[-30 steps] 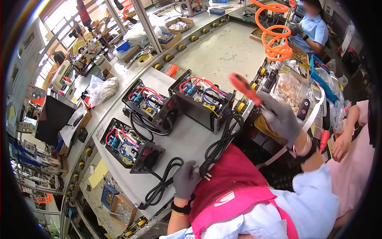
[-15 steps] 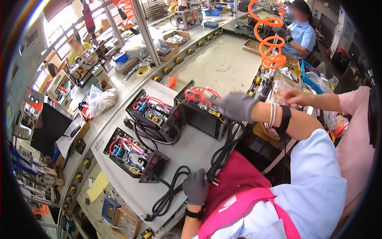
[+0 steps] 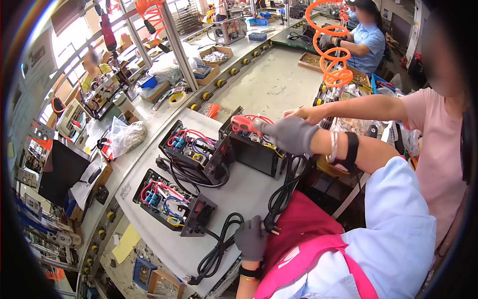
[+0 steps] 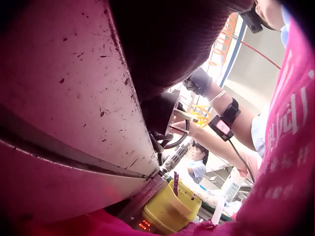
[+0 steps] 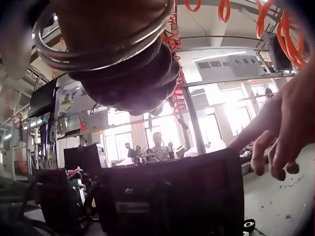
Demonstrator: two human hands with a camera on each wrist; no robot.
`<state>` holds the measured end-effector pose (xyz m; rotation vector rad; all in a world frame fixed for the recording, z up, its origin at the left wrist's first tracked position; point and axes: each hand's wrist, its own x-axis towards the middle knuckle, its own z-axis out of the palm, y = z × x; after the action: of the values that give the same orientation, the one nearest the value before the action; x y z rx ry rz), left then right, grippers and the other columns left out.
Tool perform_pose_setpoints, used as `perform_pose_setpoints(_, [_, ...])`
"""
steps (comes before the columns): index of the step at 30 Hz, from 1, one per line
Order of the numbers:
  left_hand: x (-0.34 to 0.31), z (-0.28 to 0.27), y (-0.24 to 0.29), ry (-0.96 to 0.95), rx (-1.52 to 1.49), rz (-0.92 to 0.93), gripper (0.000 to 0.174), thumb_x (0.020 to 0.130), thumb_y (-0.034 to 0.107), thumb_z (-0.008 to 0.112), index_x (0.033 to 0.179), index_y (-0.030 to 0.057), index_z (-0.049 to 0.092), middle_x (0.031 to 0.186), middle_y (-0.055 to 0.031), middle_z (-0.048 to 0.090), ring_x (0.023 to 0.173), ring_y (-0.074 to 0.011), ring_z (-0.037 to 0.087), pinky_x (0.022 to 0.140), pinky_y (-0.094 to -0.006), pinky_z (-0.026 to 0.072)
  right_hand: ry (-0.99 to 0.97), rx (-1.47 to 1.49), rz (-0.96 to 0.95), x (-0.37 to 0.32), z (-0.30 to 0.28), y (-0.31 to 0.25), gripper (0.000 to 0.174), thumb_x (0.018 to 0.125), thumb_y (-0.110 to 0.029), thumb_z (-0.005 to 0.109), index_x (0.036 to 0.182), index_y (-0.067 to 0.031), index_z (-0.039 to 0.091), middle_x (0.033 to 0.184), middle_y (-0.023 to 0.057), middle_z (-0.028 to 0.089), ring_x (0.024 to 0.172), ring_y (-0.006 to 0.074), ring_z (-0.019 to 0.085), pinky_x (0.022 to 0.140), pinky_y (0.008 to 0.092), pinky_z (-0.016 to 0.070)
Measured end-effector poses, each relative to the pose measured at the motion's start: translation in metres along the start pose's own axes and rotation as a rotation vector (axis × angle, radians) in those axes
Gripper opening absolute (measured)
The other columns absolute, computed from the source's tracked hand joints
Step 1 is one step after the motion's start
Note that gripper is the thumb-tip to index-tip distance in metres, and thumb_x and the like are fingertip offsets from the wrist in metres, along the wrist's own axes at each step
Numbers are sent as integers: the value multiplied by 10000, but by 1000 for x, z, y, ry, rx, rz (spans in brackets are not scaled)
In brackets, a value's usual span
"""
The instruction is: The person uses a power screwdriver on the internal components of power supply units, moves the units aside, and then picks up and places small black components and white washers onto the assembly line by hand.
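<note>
My gloved right hand (image 3: 294, 135) grips a red-handled tool (image 3: 244, 123) above the right-hand open black case (image 3: 254, 154). Two more open cases, a middle one (image 3: 191, 149) and a front one (image 3: 174, 202), show red, blue and yellow wires and lie on the same grey board (image 3: 239, 192). At the board's near edge is my gloved left hand (image 3: 250, 240), between a coiled black cord (image 3: 214, 256) and another cord's plug (image 3: 273, 228). Its fingers are partly hidden, and I cannot tell whether they hold anything. In the right wrist view a dark case (image 5: 172, 196) stands below my hand.
Another person's bare hand (image 3: 307, 115) reaches in from the right, close beside my right hand. An orange coiled hose (image 3: 336, 55) hangs behind. Yellow rollers (image 3: 206, 96) line the conveyor. A blue bin (image 3: 143, 273) and a cardboard box (image 3: 164, 286) sit at lower left.
My right hand has swung left with the red-handled tool, from beside the parts bins to over the right-hand case. The other person's arm has stretched in from the right. The view has shifted slightly.
</note>
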<state>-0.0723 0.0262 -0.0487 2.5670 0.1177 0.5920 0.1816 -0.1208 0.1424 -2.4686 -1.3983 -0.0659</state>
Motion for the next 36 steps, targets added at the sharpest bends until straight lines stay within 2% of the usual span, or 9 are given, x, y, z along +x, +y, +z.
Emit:
perform_pose_setpoints(3, [-2, 4, -3, 7, 29, 19, 176, 817, 165, 649, 988, 127, 627, 734, -82, 582, 672, -291, 595, 575, -429, 452, 269, 39, 154, 7, -10, -3, 415, 901, -102, 575, 1315, -76, 566, 762, 140, 645, 621, 261, 640, 612, 364, 504])
perform_pose_setpoints(7, [-2, 5, -1, 2, 32, 13, 152, 836, 173, 641, 981, 127, 629, 732, -78, 581, 669, -290, 593, 573, -429, 449, -148, -157, 214, 7, 10, -2, 451, 908, -128, 578, 1356, -103, 531, 752, 188, 635, 649, 310, 643, 615, 386, 498])
perform_pose_setpoints(11, [-1, 4, -3, 16, 35, 13, 135, 840, 176, 644, 964, 126, 632, 733, -76, 584, 672, -290, 596, 575, -428, 450, 180, 91, 185, 5, -5, -4, 476, 925, -161, 550, 1396, -127, 487, 763, 221, 635, 688, 362, 653, 620, 427, 496])
perform_pose_setpoints(14, [-3, 5, -1, 20, 32, 10, 131, 838, 174, 645, 959, 126, 632, 736, -77, 587, 679, -291, 598, 576, -428, 451, -158, -194, 227, 1, 11, -13, 394, 933, -177, 505, 1321, -121, 542, 713, 203, 646, 666, 382, 649, 611, 474, 498])
perform_pose_setpoints(18, [-2, 3, -3, 5, 14, 13, 139, 834, 165, 643, 965, 125, 627, 743, -77, 586, 689, -292, 595, 574, -430, 448, 225, -44, 81, 5, 6, -1, 506, 942, -185, 510, 1438, -145, 415, 708, 201, 627, 661, 378, 650, 603, 461, 499])
perform_pose_setpoints(21, [-1, 2, 0, 20, 23, 4, 160, 798, 133, 661, 956, 112, 643, 755, -85, 611, 687, -307, 601, 592, -427, 446, -224, -188, 272, 6, 11, -14, 487, 943, -200, 510, 1419, -138, 430, 704, 204, 629, 660, 394, 644, 598, 471, 498])
perform_pose_setpoints(26, [-3, 5, -4, 12, 6, 5, 229, 756, 131, 676, 981, 119, 636, 763, -86, 609, 703, -307, 605, 591, -434, 443, 168, -89, 185, 2, 3, -17, 525, 923, -152, 487, 1444, -125, 427, 796, 229, 666, 726, 391, 669, 657, 476, 522])
perform_pose_setpoints(29, [-4, 3, -1, 13, 11, 17, 172, 796, 141, 652, 964, 119, 623, 736, -85, 582, 683, -301, 592, 576, -431, 441, -149, -233, 249, -2, 26, -8, 514, 913, -156, 500, 1422, -105, 455, 755, 232, 654, 706, 373, 665, 649, 480, 519])
perform_pose_setpoints(36, [-4, 3, -4, 10, -1, 19, 202, 787, 152, 662, 981, 120, 614, 743, -81, 574, 704, -294, 593, 602, -432, 454, -28, -196, 195, -3, 18, -15, 536, 910, -162, 497, 1439, -113, 423, 733, 209, 654, 686, 390, 656, 651, 490, 518])
